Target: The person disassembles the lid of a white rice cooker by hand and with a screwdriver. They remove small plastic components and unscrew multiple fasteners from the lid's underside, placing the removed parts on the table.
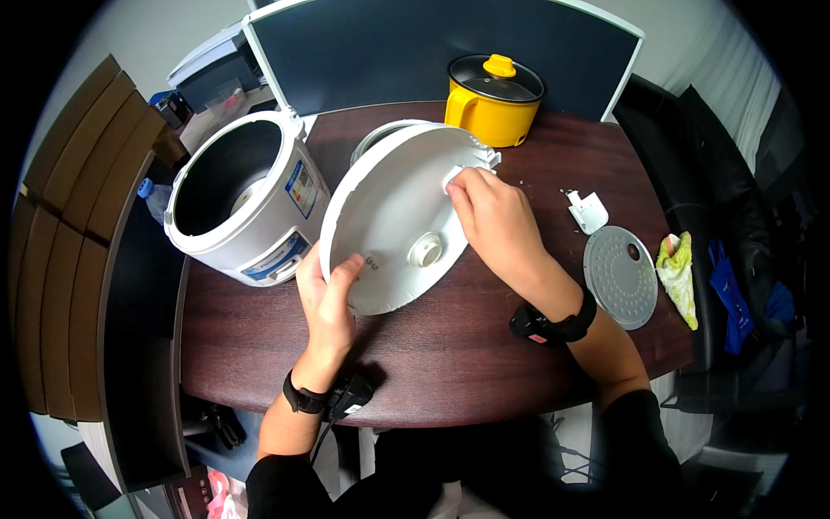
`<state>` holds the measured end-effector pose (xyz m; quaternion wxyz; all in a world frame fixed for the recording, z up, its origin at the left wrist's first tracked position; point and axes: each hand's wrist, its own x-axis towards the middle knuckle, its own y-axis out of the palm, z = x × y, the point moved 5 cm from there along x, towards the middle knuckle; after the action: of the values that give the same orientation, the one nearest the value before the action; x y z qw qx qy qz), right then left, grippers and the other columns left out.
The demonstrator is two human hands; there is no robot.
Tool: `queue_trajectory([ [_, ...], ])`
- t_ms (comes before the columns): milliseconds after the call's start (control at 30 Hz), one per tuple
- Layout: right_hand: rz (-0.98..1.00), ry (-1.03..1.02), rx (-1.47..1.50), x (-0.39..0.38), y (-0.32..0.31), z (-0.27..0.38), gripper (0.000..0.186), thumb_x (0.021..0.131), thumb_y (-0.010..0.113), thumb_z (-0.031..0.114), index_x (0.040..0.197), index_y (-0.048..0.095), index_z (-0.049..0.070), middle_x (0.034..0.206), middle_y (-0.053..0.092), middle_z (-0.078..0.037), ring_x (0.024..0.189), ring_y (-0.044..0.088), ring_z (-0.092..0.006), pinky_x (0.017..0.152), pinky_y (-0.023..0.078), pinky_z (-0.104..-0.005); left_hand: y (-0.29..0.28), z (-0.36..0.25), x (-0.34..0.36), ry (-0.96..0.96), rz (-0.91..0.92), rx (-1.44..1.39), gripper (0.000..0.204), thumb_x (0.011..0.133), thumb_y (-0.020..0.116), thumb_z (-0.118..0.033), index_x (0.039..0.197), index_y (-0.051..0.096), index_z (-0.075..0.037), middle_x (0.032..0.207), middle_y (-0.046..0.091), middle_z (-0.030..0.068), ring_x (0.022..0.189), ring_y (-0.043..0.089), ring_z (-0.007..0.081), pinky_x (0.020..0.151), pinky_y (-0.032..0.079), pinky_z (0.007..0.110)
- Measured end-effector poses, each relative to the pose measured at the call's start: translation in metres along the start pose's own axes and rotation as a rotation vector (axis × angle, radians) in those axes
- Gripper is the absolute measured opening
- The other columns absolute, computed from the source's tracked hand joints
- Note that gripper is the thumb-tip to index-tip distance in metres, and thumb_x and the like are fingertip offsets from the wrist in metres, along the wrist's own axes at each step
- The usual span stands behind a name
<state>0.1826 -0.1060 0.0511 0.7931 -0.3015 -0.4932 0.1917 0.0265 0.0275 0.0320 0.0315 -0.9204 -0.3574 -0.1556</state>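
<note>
Dark wood tabletop [432, 363], rounded edge, blue partition panel [432, 52] behind. White round lid [393, 229] near mid-table, tilted up on edge, inner face toward camera, small hub at centre. Left hand [328, 298] at lid's lower left rim, fingers curled behind, thumb pressed on inner face. Right hand [493, 221] at lid's upper right rim, fingertips pinched on a small white tab beside the hinge. Both hands touching lid; neither nearer. Left of lid, just beside: one white cooker body [246, 199], open, tipped. Behind lid: one yellow pot [493, 104] with glass lid. Right of lid, well apart: one perforated metal disc [621, 277], one small white plastic piece [590, 212], one yellow-green cloth [679, 277]. One lid, two hands.
</note>
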Motion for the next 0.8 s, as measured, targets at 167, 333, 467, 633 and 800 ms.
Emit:
queue_trajectory([
  [167, 0.027, -0.03, -0.077, -0.0004, -0.0035, 0.0046, 0.013, 0.086, 0.057, 0.014, 0.084, 0.051, 0.002, 0.075, 0.058, -0.013, 0.061, 0.061, -0.0314, 0.054, 0.05, -0.0387, 0.0005, 0.0021, 0.0005, -0.009, 0.001, -0.014, 0.024, 0.077, 0.054, -0.016, 0.088, 0.058, 0.005, 0.071, 0.053, 0.0012, 0.067, 0.046, 0.0092, 0.061, 0.035, 0.023],
  [333, 0.049, -0.039, -0.097, -0.0004, -0.0035, 0.0046, 0.013, 0.086, 0.058, 0.014, 0.084, 0.051, 0.002, 0.075, 0.058, -0.013, 0.061, 0.061, -0.031, 0.055, 0.05, -0.038, 0.0009, 0.0043, 0.0005, -0.022, 0.005, -0.035, 0.023, 0.077, 0.054, -0.016, 0.088, 0.058, 0.004, 0.071, 0.053, 0.0011, 0.067, 0.046, 0.0091, 0.062, 0.034, 0.023],
  [467, 0.055, -0.042, -0.103, -0.0003, -0.0044, 0.0052, 0.013, 0.085, 0.058, 0.014, 0.084, 0.052, 0.002, 0.075, 0.058, -0.013, 0.062, 0.061, -0.0308, 0.055, 0.05, -0.0377, 0.0001, 0.0065, 0.0006, -0.021, 0.012, -0.027, 0.024, 0.077, 0.054, -0.017, 0.088, 0.058, 0.004, 0.072, 0.053, 0.0013, 0.068, 0.046, 0.0093, 0.062, 0.035, 0.023],
  [633, 0.061, -0.03, -0.072, 0.0001, -0.0046, 0.0039, 0.013, 0.086, 0.057, 0.014, 0.083, 0.052, 0.002, 0.075, 0.058, -0.013, 0.063, 0.061, -0.0316, 0.057, 0.05, -0.0385, 0.0002, 0.0051, 0.0005, -0.024, 0.005, -0.031, 0.025, 0.077, 0.054, -0.017, 0.088, 0.058, 0.004, 0.073, 0.053, 0.0019, 0.069, 0.046, 0.0098, 0.063, 0.035, 0.024],
  [800, 0.074, 0.015, 0.034, 0.0003, -0.0034, -0.0021, 0.013, 0.086, 0.056, 0.013, 0.082, 0.053, 0.001, 0.076, 0.059, -0.015, 0.066, 0.06, -0.0343, 0.059, 0.049, -0.0409, 0.001, 0.0046, 0.0009, -0.033, 0.003, -0.049, 0.024, 0.077, 0.054, -0.017, 0.087, 0.058, 0.004, 0.073, 0.053, 0.0019, 0.069, 0.046, 0.0099, 0.064, 0.035, 0.024],
])
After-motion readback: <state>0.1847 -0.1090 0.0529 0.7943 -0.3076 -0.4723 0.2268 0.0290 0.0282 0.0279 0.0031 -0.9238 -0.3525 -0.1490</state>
